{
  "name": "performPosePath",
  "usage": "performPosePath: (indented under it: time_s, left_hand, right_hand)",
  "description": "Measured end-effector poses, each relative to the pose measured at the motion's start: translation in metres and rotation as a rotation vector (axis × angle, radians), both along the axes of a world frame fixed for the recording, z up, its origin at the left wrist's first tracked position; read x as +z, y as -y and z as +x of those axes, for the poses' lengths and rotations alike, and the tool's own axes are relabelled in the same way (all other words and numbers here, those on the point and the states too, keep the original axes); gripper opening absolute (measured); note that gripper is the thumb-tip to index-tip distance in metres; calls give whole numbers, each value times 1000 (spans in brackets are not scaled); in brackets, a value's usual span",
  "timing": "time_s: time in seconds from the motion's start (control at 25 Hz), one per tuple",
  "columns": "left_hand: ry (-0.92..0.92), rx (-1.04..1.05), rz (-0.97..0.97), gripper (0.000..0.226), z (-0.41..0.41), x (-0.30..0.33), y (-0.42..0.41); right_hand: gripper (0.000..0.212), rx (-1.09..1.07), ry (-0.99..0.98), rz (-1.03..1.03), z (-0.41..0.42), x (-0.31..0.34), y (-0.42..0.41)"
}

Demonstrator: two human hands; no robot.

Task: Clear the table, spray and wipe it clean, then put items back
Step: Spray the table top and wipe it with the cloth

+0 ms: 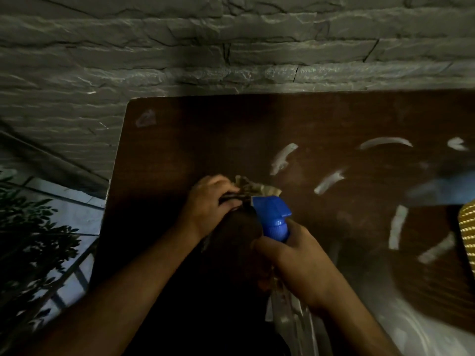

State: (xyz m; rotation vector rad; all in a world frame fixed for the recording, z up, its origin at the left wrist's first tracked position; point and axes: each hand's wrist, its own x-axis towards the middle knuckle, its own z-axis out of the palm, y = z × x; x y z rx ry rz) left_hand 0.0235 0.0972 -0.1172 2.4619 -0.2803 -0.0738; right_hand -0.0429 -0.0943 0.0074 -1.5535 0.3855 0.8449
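Note:
A dark brown table fills the middle and right of the view, with several pale curved streaks across its top. My left hand grips a crumpled beige cloth low over the table near its left side. My right hand holds a spray bottle by the neck; its blue trigger head points away from me, right beside the cloth. The clear bottle body hangs below my wrist, mostly hidden.
A grey stone wall runs behind the table's far edge. A yellow woven object and a blurred blue shape sit at the right edge. Dark leaves and pale floor tiles lie to the left, below the table.

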Motion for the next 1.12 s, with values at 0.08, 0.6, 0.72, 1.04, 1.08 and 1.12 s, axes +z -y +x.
performPosePath:
  time_s: [0.08, 0.6, 0.72, 1.04, 1.08, 1.12]
  left_hand:
    - [56, 44, 12, 31, -4, 4, -35]
    - [39, 163, 41, 29, 2, 8, -59]
    - [55, 378, 150, 25, 64, 4, -36]
    - [78, 174, 32, 24, -36, 6, -50]
    - [91, 260, 43, 24, -19, 8, -60]
    - [103, 328, 63, 23, 2, 7, -63]
  right_hand:
    - [21, 23, -3, 9, -4, -1, 5]
    - [15, 84, 74, -50, -35, -6, 19]
    - [15, 109, 84, -62, -42, -7, 21]
    - [13, 159, 99, -69, -59, -9, 22]
    - [15, 161, 87, -57, -58, -11, 21]
    - [17, 162, 59, -32, -58, -12, 19]
